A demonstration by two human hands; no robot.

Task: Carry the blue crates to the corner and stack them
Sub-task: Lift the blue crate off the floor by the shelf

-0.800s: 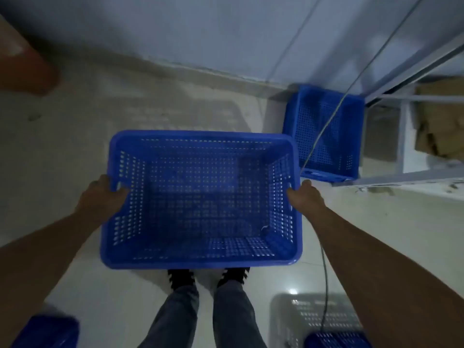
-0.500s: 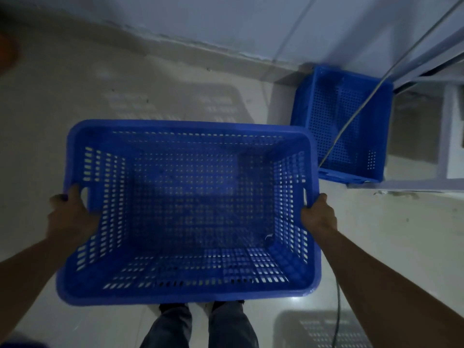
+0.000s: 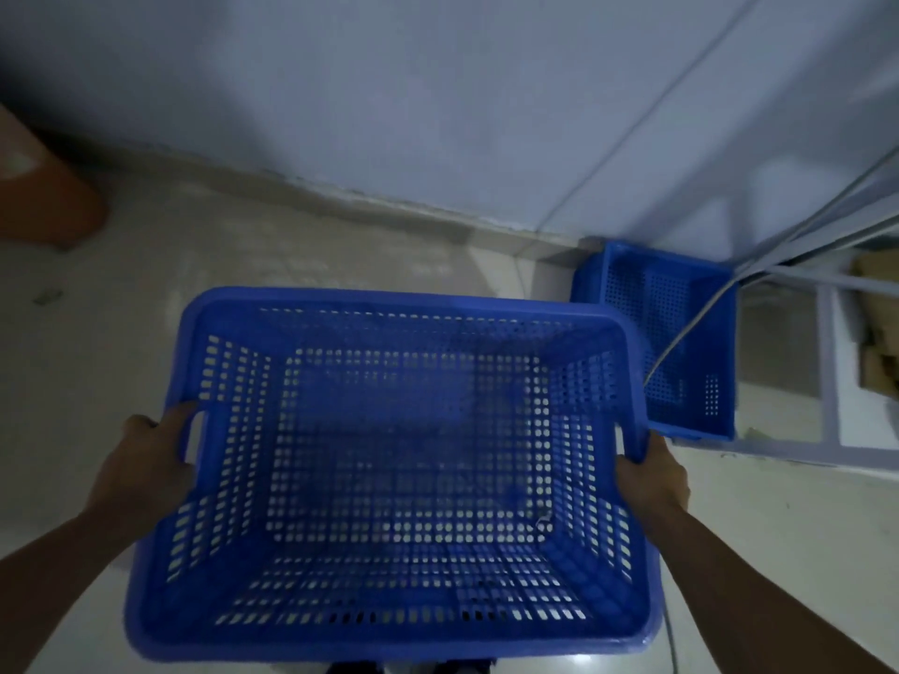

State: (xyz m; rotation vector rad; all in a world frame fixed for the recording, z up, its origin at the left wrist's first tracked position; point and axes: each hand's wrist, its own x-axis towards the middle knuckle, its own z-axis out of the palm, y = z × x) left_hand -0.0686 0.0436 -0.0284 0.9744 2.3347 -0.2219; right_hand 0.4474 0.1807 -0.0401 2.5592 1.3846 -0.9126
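Between the left hand (image 3: 146, 467) and right hand (image 3: 652, 479), both closed on its end handles, the carried crate (image 3: 399, 479) is being held crosswise; the corner crate (image 3: 654, 333) is lying ahead-right, nearer the right hand.

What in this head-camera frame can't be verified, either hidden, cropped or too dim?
- Feet and legs: hidden below the carried blue crate, cut by the bottom edge.
- Fingertips of the left hand and right hand: wrapped into the handle slots.
- Corner crate: near-left part hidden by the carried crate; whether it is one crate or several is unclear.
- Orange-brown object: blurred, cropped by the left edge.
- Cardboard: cropped by the right edge.
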